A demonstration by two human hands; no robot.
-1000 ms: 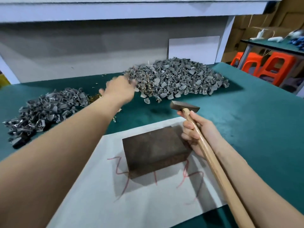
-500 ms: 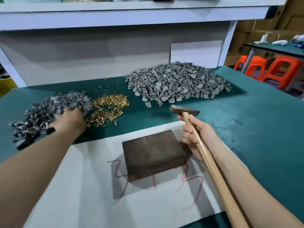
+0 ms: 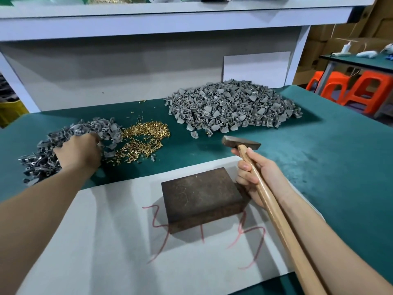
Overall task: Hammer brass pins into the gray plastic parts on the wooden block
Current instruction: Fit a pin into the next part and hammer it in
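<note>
While right of wooden block (image 3: pixel 200 192), right hand (image 3: pixel 259 179): gripping one hammer (image 3: pixel 241 143).
Left hand (image 3: pixel 78 152): buried in left pile (image 3: pixel 102 128), hold unclear.
Gray parts (image 3: pixel 234 107): two piles behind block.
Brass pins (image 3: pixel 144 137): one heap between.

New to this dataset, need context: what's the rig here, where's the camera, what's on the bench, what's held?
No machine: the grips are a person's two bare hands, filmed by one wide-angle camera worn on the head, looking forward and down. The right grip holds a wooden-handled hammer beside a dark wooden block on a white sheet. The left grip rests in a pile of gray plastic parts; whether it holds one is hidden. Loose brass pins lie next to it, a larger gray pile farther back, all on a green mat.
</note>
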